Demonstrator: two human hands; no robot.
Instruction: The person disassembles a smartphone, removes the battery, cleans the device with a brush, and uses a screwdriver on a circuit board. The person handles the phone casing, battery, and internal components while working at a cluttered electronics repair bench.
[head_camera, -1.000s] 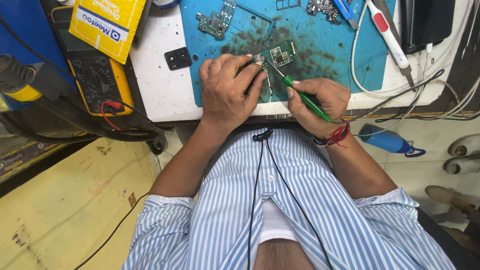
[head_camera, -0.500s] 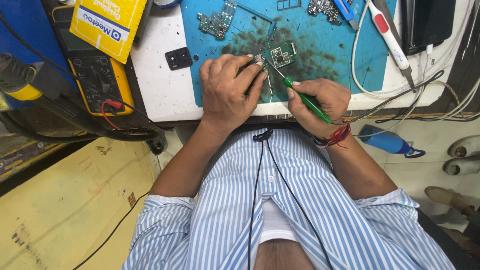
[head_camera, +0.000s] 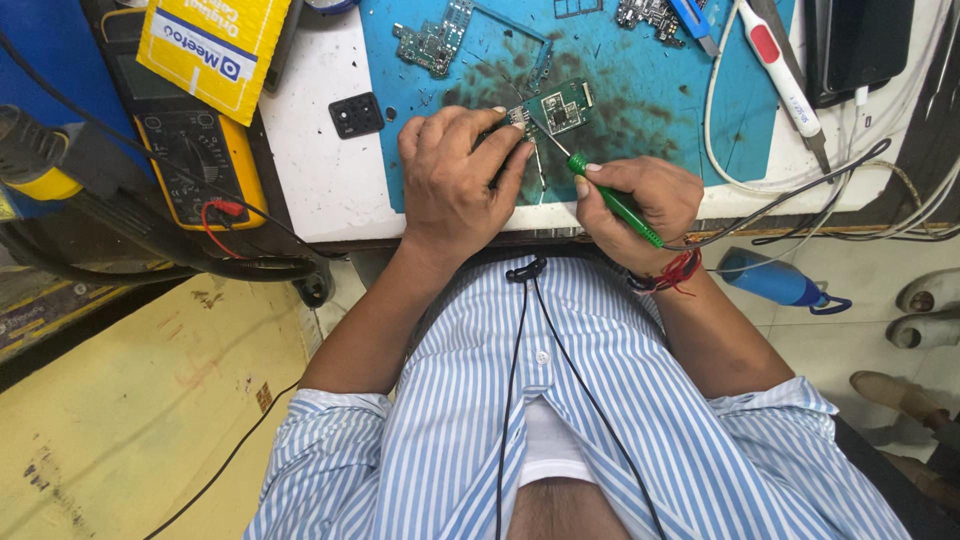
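Although a second separates the earliest picture from this one, almost nothing is seen to have shifted: the left hand (head_camera: 455, 175) is still cupped over the near end of the small green circuit board (head_camera: 556, 108), and the right hand (head_camera: 640, 200) is still closed around the green-handled screwdriver (head_camera: 610, 198). From this stillness it may be judged that slow, close work at one spot on the board is being carried on, with neither the tool nor the board repositioned.

The board is kept on the stained blue mat (head_camera: 650, 90), which lies on the white counter (head_camera: 310, 170), just beyond the left fingertips. Its long axis is laid slightly aslant, roughly from the left hand toward the far right, with a pale connector at its far right end. The screwdriver's long axis is set on a diagonal: the handle end is pointed back toward the right wrist and the person's body, while the thin metal tip is directed up and to the left, onto the board's near edge beside the left fingers. Whether the tip is seated in a screw cannot be told.

Another bare board (head_camera: 432, 42) is left farther back on the mat, a yellow multimeter (head_camera: 195, 160) at the left, and a white pen-shaped tool (head_camera: 775, 60) at the right.
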